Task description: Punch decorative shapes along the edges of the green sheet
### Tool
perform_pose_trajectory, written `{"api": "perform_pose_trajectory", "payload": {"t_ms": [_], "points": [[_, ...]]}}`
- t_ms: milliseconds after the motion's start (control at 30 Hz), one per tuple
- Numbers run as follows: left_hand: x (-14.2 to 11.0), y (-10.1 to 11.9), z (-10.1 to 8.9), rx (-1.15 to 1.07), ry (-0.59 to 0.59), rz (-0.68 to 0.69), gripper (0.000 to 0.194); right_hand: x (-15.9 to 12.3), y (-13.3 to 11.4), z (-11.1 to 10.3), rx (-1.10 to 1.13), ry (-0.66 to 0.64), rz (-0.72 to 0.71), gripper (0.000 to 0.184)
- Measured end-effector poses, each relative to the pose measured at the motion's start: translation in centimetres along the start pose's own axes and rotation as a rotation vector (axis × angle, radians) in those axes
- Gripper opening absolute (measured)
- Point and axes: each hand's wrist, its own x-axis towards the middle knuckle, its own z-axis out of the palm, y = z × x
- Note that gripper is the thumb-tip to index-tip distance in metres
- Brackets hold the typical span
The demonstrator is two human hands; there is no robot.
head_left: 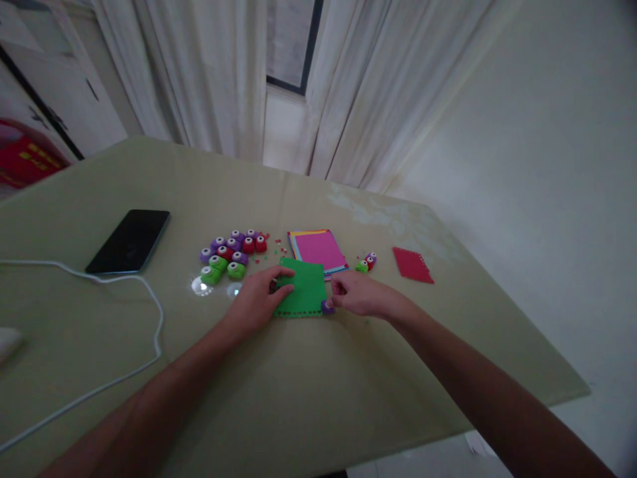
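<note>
A square of green paper lies at the middle of the table, with a row of small punched holes along its near edge. My left hand holds the sheet at its left side, thumb and fingertips resting on top. At the near right corner of the paper sits a small purple craft punch. My right hand is closed, its fingers and thumb on that punch. Just beyond the green sheet is a stack of coloured paper with pink on top, partly covered by the green one.
Several purple, red and green craft punches stand left of the paper, near scattered paper bits. More punches and a red paper sheet lie right. A dark tablet and white cable occupy the left side.
</note>
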Motion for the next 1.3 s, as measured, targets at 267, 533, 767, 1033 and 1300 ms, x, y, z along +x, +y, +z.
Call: {"api": "perform_pose_trajectory", "payload": {"t_ms": [267, 533, 767, 1033, 1300], "points": [[-0.1, 0.2, -0.1, 0.019, 0.008, 0.004, 0.036, 0.6, 0.1, 0.3, 0.022, -0.007, -0.013, 0.028], [-0.1, 0.3, -0.2, 0.030, 0.018, 0.009, 0.034, 1.2, 0.8, 0.4, 0.094, -0.057, -0.045, 0.033], [-0.1, 0.3, -0.2, 0.006, 0.004, -0.014, 0.036, 0.5, 2.3, 0.0, 0.255, -0.039, -0.088, 0.030], [-0.1, 0.0, -0.1, 0.017, -0.004, -0.044, 0.034, -1.5, 4.1, 2.6, 0.565, 0.041, -0.241, 0.029], [-0.6, -0.2, -0.3, 0.020, 0.017, -0.074, 0.038, -1.8, 6.8, 3.1, 0.489, 0.215, -0.208, 0.022]]}}
